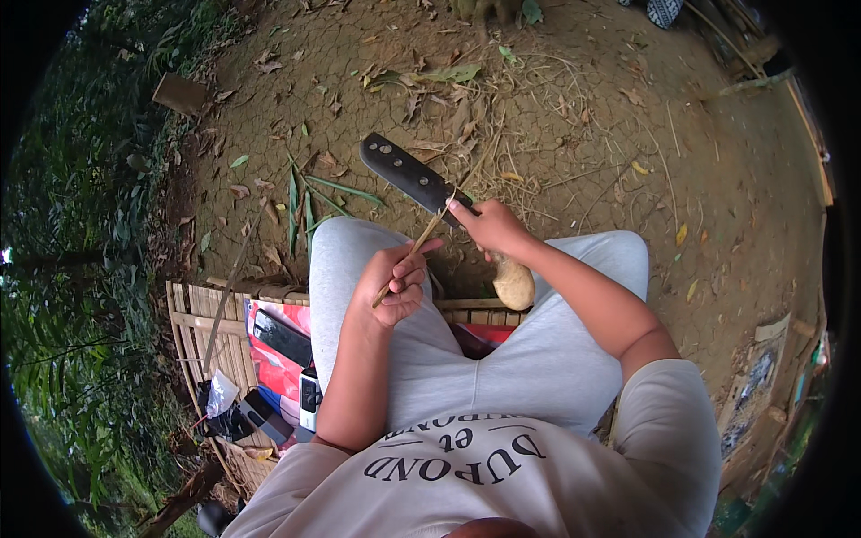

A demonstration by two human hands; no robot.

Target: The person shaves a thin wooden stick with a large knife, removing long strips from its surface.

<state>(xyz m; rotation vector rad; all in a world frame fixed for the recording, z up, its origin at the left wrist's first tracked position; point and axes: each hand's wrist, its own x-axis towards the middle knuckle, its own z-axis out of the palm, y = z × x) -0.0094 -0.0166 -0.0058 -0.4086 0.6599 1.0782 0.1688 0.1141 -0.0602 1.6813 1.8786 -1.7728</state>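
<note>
My left hand [396, 285] is closed around a thin, light-brown strip of wood or bamboo [419, 244], which slants up and to the right between its fingers. In my right hand [493, 228] is a machete [408, 173] with a broad, dark blade with several round holes or spots. Its blade points to the upper left. The pale, bulbous wooden handle [513, 285] hangs out below my right fist. The strip's upper end meets the blade near its base, beside my right thumb. Both hands are above my lap, between my spread knees.
I sit on a slatted bamboo bench [208, 320]. To my left on it lie a black phone [282, 338], a red-and-pink sheet [266, 366], a small white-and-black device [309, 397] and a dark box [266, 416]. Green leaf strips [293, 211] and dry fibres [511, 170] litter the cracked soil ahead.
</note>
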